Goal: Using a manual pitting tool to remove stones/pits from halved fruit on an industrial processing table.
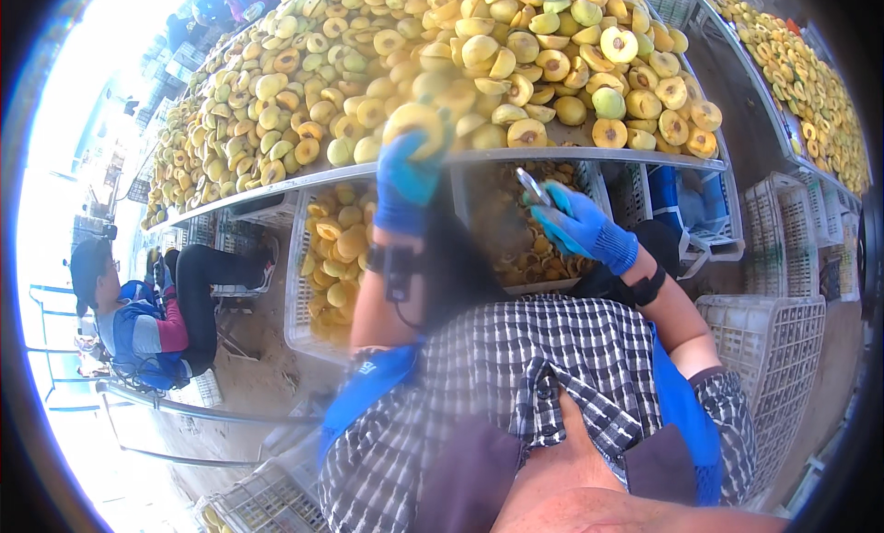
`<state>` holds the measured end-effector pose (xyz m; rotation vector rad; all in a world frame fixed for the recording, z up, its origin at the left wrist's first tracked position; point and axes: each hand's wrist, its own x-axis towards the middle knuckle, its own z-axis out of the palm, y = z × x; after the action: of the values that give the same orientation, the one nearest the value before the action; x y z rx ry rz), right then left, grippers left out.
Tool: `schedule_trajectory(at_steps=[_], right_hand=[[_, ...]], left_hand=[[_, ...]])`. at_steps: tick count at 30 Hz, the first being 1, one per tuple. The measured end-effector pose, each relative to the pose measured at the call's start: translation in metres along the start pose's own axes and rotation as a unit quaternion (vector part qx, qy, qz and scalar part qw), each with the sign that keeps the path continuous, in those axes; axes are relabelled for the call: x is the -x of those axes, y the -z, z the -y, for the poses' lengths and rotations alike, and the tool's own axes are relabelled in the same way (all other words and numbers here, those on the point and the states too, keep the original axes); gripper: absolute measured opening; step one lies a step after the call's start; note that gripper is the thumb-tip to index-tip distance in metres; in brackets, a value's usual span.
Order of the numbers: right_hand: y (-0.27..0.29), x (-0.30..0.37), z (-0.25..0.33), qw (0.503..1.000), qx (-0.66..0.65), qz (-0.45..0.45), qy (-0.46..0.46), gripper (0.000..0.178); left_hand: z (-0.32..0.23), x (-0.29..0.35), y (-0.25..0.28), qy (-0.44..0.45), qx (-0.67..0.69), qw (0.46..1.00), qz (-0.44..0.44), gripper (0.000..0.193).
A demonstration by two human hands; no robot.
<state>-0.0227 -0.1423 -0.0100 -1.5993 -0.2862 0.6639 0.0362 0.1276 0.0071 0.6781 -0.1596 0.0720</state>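
Note:
My left hand [407, 185], in a blue glove, is raised at the table's front edge with its fingers closed round a yellow peach [414, 130]. A blurred patch of the picture partly covers it, so I cannot tell whether the fruit is whole or halved. My right hand [582, 222], gloved in blue too, grips a small shiny metal hand tool [534, 187] below the table edge. The tool's tip points up and left; its exact kind is unclear. Many halved yellow peaches [552, 65], several with brown-edged hollows, are heaped on the metal-edged table [589, 154] before me.
A white crate [296, 321] of peach pieces stands by my left knee. Brownish scraps [539, 261] lie in a container between my legs. Stacked white crates [769, 340] stand at right, near another peach-covered table [787, 73]. A seated person [152, 312] works at left.

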Motion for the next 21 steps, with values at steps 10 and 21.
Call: schedule_trajectory(at_steps=[10,21], right_hand=[[-0.040,-0.015,0.059,0.830,0.428,-0.232,0.272,0.028],[-0.045,-0.012,0.049,0.704,0.584,-0.222,0.337,0.025]], left_hand=[[0.040,0.031,-0.040,-0.229,-0.533,0.814,0.030,0.040],[0.063,0.019,-0.018,-0.212,-0.450,0.868,-0.014,0.031]])
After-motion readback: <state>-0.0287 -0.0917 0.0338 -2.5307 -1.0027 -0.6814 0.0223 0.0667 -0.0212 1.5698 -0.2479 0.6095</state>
